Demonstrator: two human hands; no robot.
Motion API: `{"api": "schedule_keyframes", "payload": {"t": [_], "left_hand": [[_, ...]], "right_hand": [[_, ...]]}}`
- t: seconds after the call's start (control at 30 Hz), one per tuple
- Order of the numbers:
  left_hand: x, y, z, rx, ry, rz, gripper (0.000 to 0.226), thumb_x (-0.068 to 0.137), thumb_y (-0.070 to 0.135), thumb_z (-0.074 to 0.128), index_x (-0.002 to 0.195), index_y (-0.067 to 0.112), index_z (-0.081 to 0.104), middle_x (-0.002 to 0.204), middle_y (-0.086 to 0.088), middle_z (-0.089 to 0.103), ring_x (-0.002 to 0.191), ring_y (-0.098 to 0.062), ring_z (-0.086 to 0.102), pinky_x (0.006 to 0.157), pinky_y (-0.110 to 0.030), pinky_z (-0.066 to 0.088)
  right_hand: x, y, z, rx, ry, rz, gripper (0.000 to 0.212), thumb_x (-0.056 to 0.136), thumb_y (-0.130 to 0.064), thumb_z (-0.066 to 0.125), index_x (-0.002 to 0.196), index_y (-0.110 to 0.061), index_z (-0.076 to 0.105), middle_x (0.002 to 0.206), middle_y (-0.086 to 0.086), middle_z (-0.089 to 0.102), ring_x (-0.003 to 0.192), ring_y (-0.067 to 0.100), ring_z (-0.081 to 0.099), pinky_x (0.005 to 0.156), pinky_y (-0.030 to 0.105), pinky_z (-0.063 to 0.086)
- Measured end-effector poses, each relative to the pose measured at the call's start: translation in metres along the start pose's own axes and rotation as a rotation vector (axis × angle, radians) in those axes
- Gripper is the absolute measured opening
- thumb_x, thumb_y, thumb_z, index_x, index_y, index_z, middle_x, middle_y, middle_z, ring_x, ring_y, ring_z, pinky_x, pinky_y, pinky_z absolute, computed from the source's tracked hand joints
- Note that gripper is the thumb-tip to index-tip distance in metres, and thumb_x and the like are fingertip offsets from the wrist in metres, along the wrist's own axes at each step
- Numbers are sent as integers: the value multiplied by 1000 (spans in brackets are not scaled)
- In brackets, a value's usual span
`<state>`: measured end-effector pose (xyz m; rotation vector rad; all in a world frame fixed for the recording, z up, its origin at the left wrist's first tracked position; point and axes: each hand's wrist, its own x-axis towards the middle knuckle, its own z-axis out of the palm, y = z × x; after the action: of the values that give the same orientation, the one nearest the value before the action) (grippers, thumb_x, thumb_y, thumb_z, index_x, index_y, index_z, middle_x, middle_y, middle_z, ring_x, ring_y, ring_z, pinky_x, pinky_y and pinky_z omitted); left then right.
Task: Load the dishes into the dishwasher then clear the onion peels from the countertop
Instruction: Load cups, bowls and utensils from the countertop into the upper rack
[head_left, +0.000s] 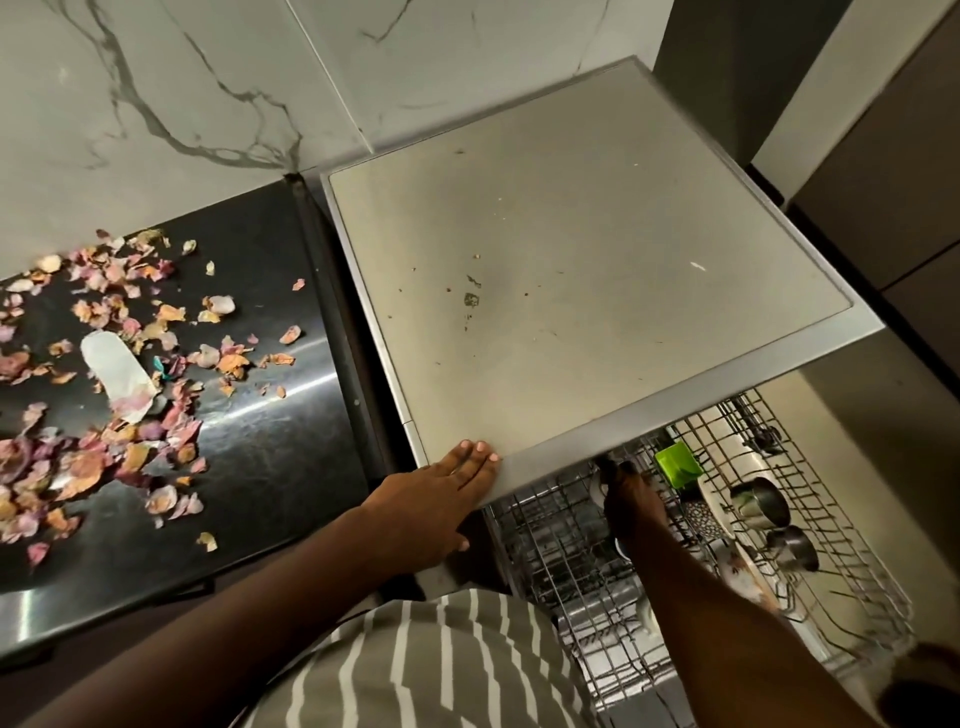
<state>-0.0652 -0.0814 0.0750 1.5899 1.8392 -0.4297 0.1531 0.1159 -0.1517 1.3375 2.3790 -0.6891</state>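
My left hand (441, 499) lies flat, fingers straight, on the front left corner of the grey dishwasher top (571, 270). My right hand (631, 499) reaches into the pulled-out wire rack (561, 571) just below the top's front edge. Its fingertips are in shadow there, next to a pale curved rim, and what they hold is unclear. The rack carries two steel cups (761, 501), a green plastic item (678, 462) and a patterned plate (706, 514). Onion peels (130, 374) are scattered over the dark steel countertop (270, 431) on the left.
A white oval piece (117, 374) lies among the peels. A marble-patterned wall (208, 104) backs the counter. A narrow gap separates the counter from the dishwasher. Cabinet fronts (883, 182) stand to the right.
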Motion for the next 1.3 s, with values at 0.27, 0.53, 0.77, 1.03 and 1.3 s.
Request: {"api": "schedule_keyframes", "payload": {"t": [0.27,0.53,0.77,1.03,1.3], "left_hand": [[0,-4,-1,8,-21,14,104,101,44,60,160,28,-24,161,9,-32,156,-14,-16,121,-42,38],[2,-11,1,35,-9,42,105,100,45,61,160,29,-25,164,9,-31,156,-12,-16,113,-44,47],[3,-16,4,53,29,78,104,101,45,59,160,28,-24,163,9,-31,155,-11,-18,107,-44,52],[1,-26,9,100,103,164,103,101,47,58,160,26,-23,160,7,-32,156,-12,-16,108,-47,51],[-7,-31,15,177,185,221,104,101,49,57,162,22,-22,168,3,-29,157,-13,-17,92,-40,53]], "right_hand": [[0,-8,9,23,-62,29,32,101,-6,51,121,-21,70,131,8,67,117,30,63,94,42,58],[-11,-16,20,-39,-127,74,48,98,-4,54,137,-31,61,150,7,49,131,29,52,103,45,55],[-39,-18,9,28,-79,152,58,101,-13,53,152,-40,46,165,7,32,139,33,48,104,50,54],[-66,-36,1,92,37,147,62,100,-12,56,155,-36,43,170,10,21,146,37,42,100,56,57],[-107,-81,-26,385,484,58,31,102,-30,57,131,-21,64,137,9,55,112,29,63,86,51,62]]}}
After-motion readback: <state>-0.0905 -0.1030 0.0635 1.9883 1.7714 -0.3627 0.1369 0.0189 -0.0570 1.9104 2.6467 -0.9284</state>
